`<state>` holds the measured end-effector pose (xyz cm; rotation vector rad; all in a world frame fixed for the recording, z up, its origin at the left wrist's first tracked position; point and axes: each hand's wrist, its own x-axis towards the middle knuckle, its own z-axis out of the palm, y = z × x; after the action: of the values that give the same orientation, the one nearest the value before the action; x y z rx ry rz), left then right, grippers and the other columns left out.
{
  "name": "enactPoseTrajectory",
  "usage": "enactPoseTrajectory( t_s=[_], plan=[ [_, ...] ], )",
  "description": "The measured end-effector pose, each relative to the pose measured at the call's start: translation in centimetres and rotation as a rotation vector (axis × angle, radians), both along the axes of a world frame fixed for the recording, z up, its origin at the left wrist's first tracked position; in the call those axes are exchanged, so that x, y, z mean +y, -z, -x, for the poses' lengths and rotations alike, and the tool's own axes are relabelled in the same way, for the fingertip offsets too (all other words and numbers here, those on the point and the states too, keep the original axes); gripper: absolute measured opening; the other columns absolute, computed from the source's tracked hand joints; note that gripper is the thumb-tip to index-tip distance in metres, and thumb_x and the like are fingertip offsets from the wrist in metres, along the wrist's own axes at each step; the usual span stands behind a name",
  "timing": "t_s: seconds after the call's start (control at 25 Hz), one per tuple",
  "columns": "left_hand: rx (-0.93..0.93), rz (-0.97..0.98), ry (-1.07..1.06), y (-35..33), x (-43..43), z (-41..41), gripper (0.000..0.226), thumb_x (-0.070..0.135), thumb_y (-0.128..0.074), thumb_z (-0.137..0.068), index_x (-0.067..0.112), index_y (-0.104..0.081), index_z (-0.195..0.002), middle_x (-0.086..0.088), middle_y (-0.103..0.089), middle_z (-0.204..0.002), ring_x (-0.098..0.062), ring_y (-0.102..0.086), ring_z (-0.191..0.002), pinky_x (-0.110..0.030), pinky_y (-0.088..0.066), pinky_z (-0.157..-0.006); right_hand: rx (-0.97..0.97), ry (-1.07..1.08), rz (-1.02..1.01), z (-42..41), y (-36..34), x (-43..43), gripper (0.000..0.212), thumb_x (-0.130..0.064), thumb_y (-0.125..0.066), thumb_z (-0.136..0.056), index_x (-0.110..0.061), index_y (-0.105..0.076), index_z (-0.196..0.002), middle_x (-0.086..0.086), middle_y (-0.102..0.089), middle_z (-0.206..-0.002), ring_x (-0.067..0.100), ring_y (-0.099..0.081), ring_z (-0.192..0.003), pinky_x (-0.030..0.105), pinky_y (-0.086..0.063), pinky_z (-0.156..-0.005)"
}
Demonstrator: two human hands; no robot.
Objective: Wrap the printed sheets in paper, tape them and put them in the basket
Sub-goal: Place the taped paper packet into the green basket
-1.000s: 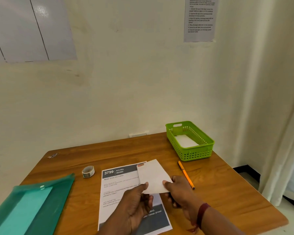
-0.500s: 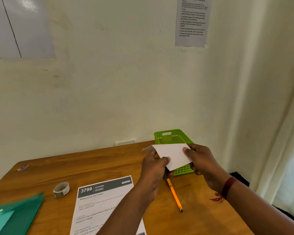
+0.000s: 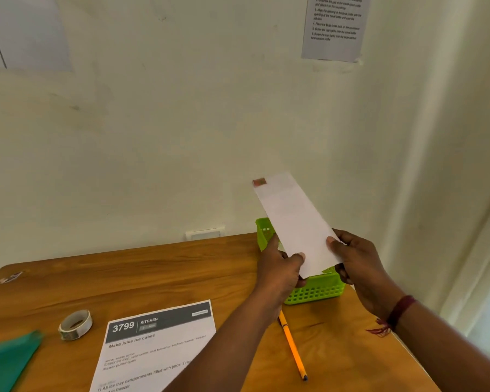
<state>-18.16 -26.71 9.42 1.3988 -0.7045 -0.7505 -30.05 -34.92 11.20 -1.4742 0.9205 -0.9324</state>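
- Hands first: left hand [image 3: 280, 267] and right hand [image 3: 357, 264] both pinch the low end of the folded white packet [image 3: 294, 222], thumbs on the front, fingers behind. The packet is up in the air, tilted towards the wall [image 3: 181, 137], right over the green basket [image 3: 314, 291].
- Biggest worry imo: only the bottom end is held, so the long free top can flop or twist on the way down and catch the basket rim.
- The small reddish patch [image 3: 259, 181] at the top corner looks like tape. If that's all that closes it, a snag could peel it and the wrap opens up.
- The packet looks long next to the basket, but most of the basket is hidden, so I can't tell whether it drops in flat or needs angling.
- The basket sits near the table's [image 3: 153, 278] far right corner, close to the wall. A hard push could shove it towards the right edge.
- A pencil [image 3: 292, 346] lies just in front of the basket, under the left forearm, so a dropped arm could roll it.
- There's plenty of bare wood to the left. A printed sheet [image 3: 159, 343], a tape roll [image 3: 75, 325] and a teal folder [image 3: 9, 355] lie well apart from the basket. That sheet isn't wrapped yet.
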Motion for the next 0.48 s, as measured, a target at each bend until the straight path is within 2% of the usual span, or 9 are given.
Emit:
enactPoseTrajectory(
  t_s=[0.12, 0.24, 0.4, 0.48],
  plan=[
    [0.007, -0.079, 0.002, 1.0, -1.9, -0.7, 0.05, 0.008, -0.062, -0.091, 0.019, -0.047, -0.138, -0.015, -0.064, -0.098, -0.018, -0.064, -0.059, -0.024, -0.053, -0.049, 0.023, 0.051, -0.022, -0.8, 1.2, -1.2, 0.028, -0.013, -0.047, -0.101, -0.011, -0.061, -0.125, -0.002, -0.054, -0.064, 0.001, -0.045, -0.033, 0.014, -0.032, -0.034],
    [0.072, -0.167, -0.045, 2.2, -3.7, -1.5, 0.051, 0.008, -0.065, -0.091, 0.007, -0.046, -0.138, -0.015, -0.063, -0.112, -0.012, -0.059, -0.049, -0.02, -0.051, -0.045, 0.145, 0.098, -0.051, -1.9, 3.1, -3.1, 0.029, -0.015, -0.049, -0.1, -0.006, -0.062, -0.125, 0.002, -0.048, -0.059, 0.013, -0.038, -0.045, 0.023, -0.028, -0.039],
    [0.069, -0.189, -0.128, 3.8, -4.8, -2.0, 0.056, 0.011, -0.069, -0.089, 0.004, -0.044, -0.139, -0.017, -0.06, -0.121, -0.018, -0.064, -0.061, -0.019, -0.051, -0.045, 0.281, 0.107, -0.03, -3.0, 4.5, -4.9, 0.023, -0.016, -0.054, -0.097, -0.007, -0.066, -0.115, 0.001, -0.05, -0.059, 0.013, -0.04, -0.045, 0.021, -0.028, -0.04],
    [-0.013, -0.179, -0.156, 4.6, -4.8, -2.2, 0.059, 0.02, -0.07, -0.086, 0.006, -0.047, -0.138, -0.014, -0.064, -0.117, -0.024, -0.07, -0.077, -0.029, -0.059, -0.059, 0.372, 0.124, 0.075, -3.4, 4.9, -5.6, 0.023, -0.02, -0.057, -0.094, -0.008, -0.07, -0.109, 0.001, -0.06, -0.069, 0.014, -0.053, -0.055, 0.024, -0.039, -0.046]
  ],
)
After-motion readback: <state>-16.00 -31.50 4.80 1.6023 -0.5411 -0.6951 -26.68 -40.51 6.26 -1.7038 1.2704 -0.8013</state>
